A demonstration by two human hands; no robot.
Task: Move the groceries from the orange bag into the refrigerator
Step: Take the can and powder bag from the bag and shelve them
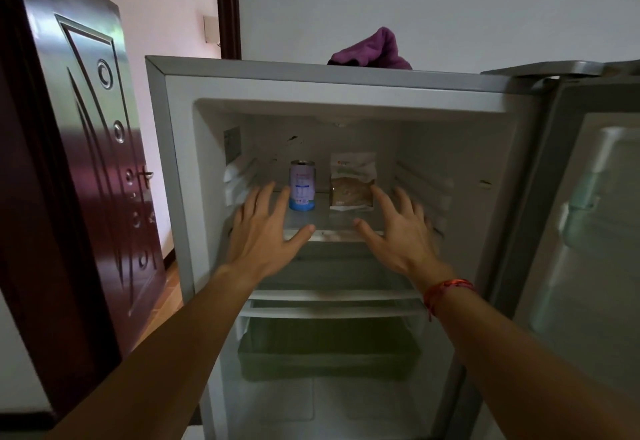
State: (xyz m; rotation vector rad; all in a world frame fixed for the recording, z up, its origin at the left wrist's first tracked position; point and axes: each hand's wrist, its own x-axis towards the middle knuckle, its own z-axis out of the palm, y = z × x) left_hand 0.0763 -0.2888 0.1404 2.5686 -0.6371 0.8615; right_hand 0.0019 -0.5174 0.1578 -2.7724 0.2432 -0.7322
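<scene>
As fingers [281, 204] splay, left hand [264, 235] mirrors right hand [402, 235].

Dim in here, with soft flat light and no hard shadows on the white wall [450, 6]. The refrigerator [180, 162] is unlit inside: the top shelf [311, 221] reads grey, and the lower drawer [329, 360] sinks into murky green shadow. Brighter, pinkish light shows through the doorway [166, 23] at left, and the glossy dark door [86, 162] throws back a pale sheen along its panels. The outer fingers of the right grip [401, 235] are smeared with motion blur. Wide-angle bend shows too: the cabinet's sides splay, and the open refrigerator door [588, 231] at right goes soft and hazy.
</scene>
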